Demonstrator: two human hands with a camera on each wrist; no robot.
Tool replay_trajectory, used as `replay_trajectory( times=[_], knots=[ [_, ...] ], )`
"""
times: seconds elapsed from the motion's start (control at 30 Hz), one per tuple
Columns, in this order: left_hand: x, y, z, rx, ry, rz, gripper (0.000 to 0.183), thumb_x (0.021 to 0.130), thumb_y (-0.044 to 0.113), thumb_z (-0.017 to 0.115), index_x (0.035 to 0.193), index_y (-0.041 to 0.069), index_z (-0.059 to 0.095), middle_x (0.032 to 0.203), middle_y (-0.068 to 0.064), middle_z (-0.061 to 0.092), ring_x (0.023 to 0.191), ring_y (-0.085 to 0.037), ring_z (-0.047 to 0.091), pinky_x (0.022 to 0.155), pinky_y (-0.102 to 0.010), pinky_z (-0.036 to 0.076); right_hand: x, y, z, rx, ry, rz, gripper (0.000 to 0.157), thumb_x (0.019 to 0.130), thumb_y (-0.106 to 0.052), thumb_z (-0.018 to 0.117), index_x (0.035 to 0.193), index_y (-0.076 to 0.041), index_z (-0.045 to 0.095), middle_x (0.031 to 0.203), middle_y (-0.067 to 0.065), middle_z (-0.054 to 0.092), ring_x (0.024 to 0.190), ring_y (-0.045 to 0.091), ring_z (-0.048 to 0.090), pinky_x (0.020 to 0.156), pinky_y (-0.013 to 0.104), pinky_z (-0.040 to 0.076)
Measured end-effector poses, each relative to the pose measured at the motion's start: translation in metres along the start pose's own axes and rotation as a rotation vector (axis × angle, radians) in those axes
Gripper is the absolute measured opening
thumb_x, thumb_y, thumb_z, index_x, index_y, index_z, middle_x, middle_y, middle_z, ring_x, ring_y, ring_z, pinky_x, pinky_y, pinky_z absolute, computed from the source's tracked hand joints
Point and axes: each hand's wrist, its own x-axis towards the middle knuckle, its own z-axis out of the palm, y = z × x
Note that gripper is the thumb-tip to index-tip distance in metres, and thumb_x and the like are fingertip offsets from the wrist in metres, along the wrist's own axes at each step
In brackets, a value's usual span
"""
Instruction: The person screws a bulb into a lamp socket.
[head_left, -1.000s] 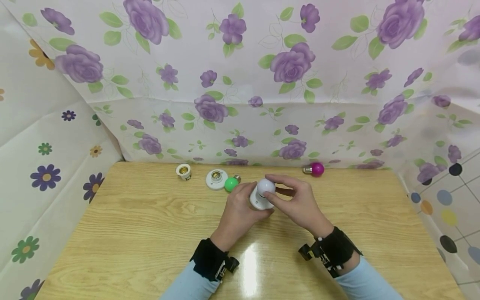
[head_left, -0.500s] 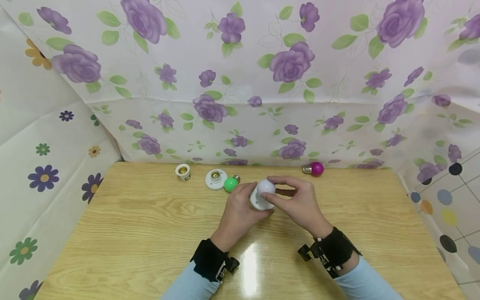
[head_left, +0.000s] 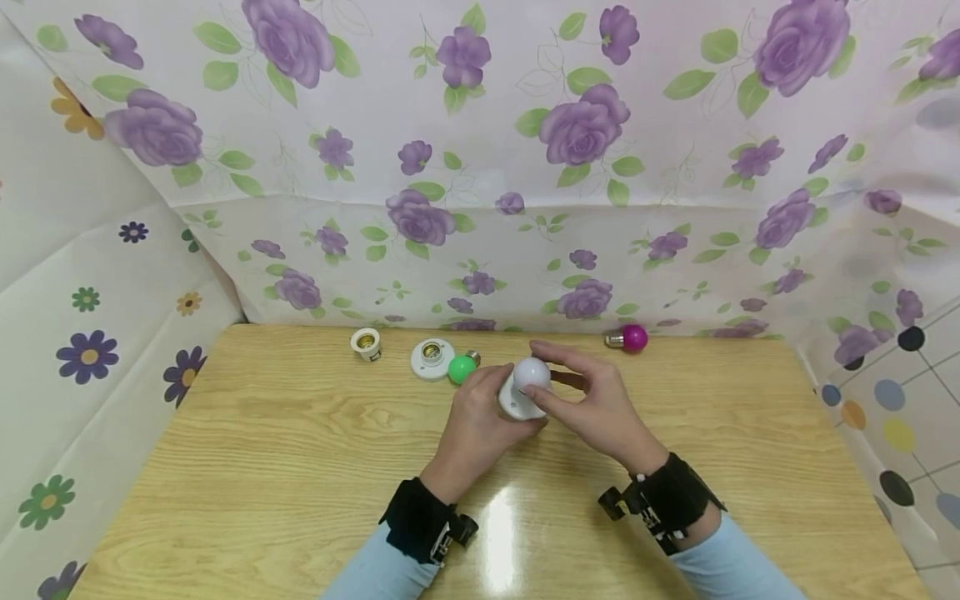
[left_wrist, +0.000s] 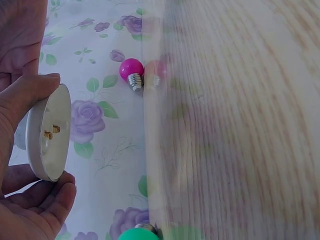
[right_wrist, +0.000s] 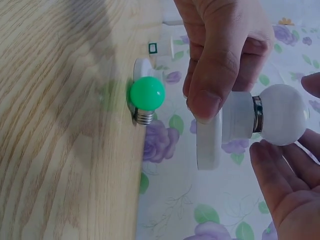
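My left hand [head_left: 480,412] grips the round white base of a lamp holder [head_left: 513,406] by its rim, thumb on one side and fingers on the other. Two brass terminals show on its underside in the left wrist view. A white light bulb [right_wrist: 285,115] stands in the holder, a metal band of its base [right_wrist: 257,114] visible between globe and socket. Around the globe curve the thumb and fingers of my right hand [head_left: 600,408], the index finger reaching behind it. Holder and bulb are held up above the table.
A green bulb [head_left: 462,368] lies against a round white lamp holder [head_left: 432,358] just beyond my left hand. Farther left stands a smaller white socket [head_left: 367,343]. A magenta bulb [head_left: 633,338] lies at the wooden table's [head_left: 300,467] back edge, before a flowered cloth [head_left: 510,258].
My right index finger has lifted slightly off the globe and the thumb has shifted a little along it. The left hand and the lamp holder stay in place.
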Motion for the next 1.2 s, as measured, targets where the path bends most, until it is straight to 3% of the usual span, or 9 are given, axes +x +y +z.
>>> replay_trajectory(
  times=[0.2,0.63,1.0,1.2],
  knots=[
    [0.001,0.000,0.000,-0.011,0.004,0.010,0.065,0.069,0.044,0.078,0.125,0.021,0.054,0.116,0.007,0.053,0.107,-0.007,0.048,0.088,-0.028,0.042,0.000,-0.012,-0.001,-0.001,-0.070,-0.001,0.046,0.084,-0.003,0.065,0.128,0.002,0.052,0.127,0.009,0.053,0.115,0.027,0.049,0.088,0.043,0.045],
    [0.000,0.001,0.000,-0.015,0.000,0.015,0.066,0.069,0.043,0.079,0.125,0.019,0.054,0.116,0.005,0.053,0.107,-0.009,0.048,0.088,-0.028,0.042,-0.001,-0.006,-0.002,-0.008,-0.075,-0.017,0.045,0.085,-0.004,0.065,0.128,-0.002,0.053,0.126,0.010,0.054,0.114,0.029,0.050,0.085,0.040,0.047],
    [0.000,0.002,0.000,-0.014,0.004,0.001,0.067,0.069,0.044,0.078,0.126,0.020,0.054,0.116,0.006,0.053,0.107,-0.008,0.047,0.087,-0.029,0.043,0.000,-0.013,0.001,0.000,0.017,-0.022,0.039,0.080,-0.002,0.069,0.118,0.001,0.059,0.115,0.017,0.059,0.105,0.030,0.056,0.078,0.042,0.050],
    [0.000,0.004,0.000,-0.004,0.014,0.006,0.067,0.068,0.045,0.078,0.126,0.020,0.054,0.116,0.005,0.053,0.107,-0.009,0.047,0.087,-0.030,0.043,-0.002,-0.009,0.002,0.007,0.057,0.004,0.039,0.079,-0.006,0.072,0.115,0.002,0.061,0.114,0.013,0.061,0.103,0.029,0.057,0.076,0.042,0.050]
  ],
)
